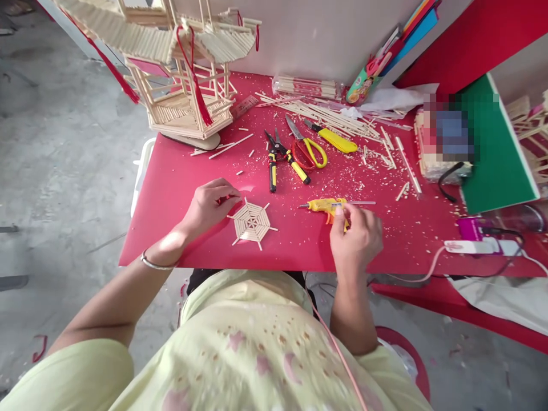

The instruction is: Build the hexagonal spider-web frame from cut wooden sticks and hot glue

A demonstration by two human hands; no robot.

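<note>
Left hand [210, 203] is beside the hexagonal stick web [252, 223], right hand [358, 235] at the yellow hot-glue gun [319, 205]; neither grip can be determined.

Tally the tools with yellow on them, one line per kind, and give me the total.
Glue gun: 1
Scissors: 1
Pliers: 1
Yellow-handled knife: 1
Total: 4

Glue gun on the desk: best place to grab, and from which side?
Likely the handle, from the near right. The glue gun seems to lie on its side, handle angled toward the near edge. Its metal nozzle points left, away from that approach. Stay off the orange trigger, just left of the handle.
</note>
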